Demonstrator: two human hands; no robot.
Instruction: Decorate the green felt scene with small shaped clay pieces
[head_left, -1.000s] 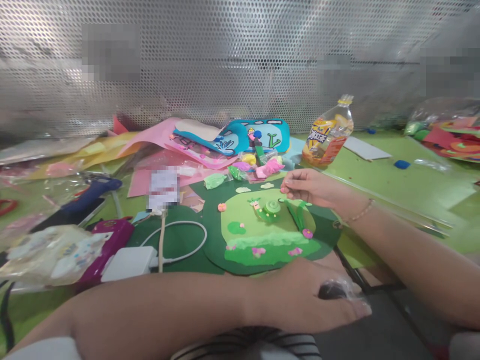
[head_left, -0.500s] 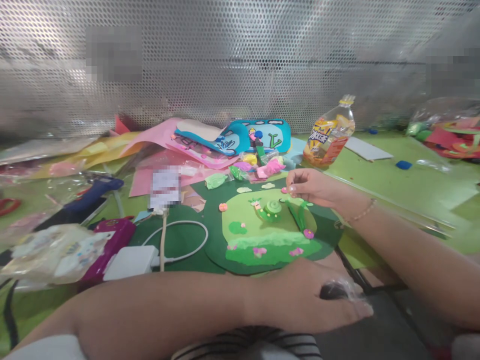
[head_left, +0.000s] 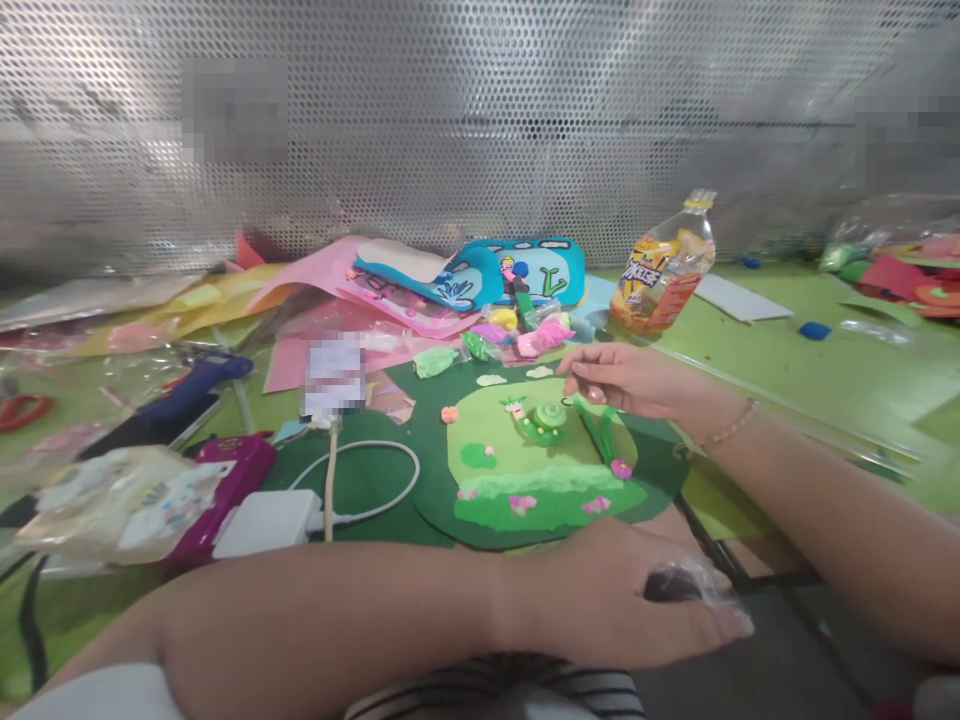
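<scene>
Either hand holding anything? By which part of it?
Left hand: clear plastic, something dark in or behind it, between thumb and fingers; gripped part unclear. Right hand: over the green board; can't tell if it holds anything.

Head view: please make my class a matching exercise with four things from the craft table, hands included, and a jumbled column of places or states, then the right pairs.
Things
1. Left hand
2. Bottle
3. Snail figure
4. Right hand

Places and states
A. Green, on the light green patch
B. At the upper right of the dark green board, fingertips brought together
C. Standing near the perforated wall, topped with a yellow cap
D. Nearest the wearer, with clear plastic between thumb and fingers

Pairs: 1-D, 2-C, 3-A, 4-B
</scene>
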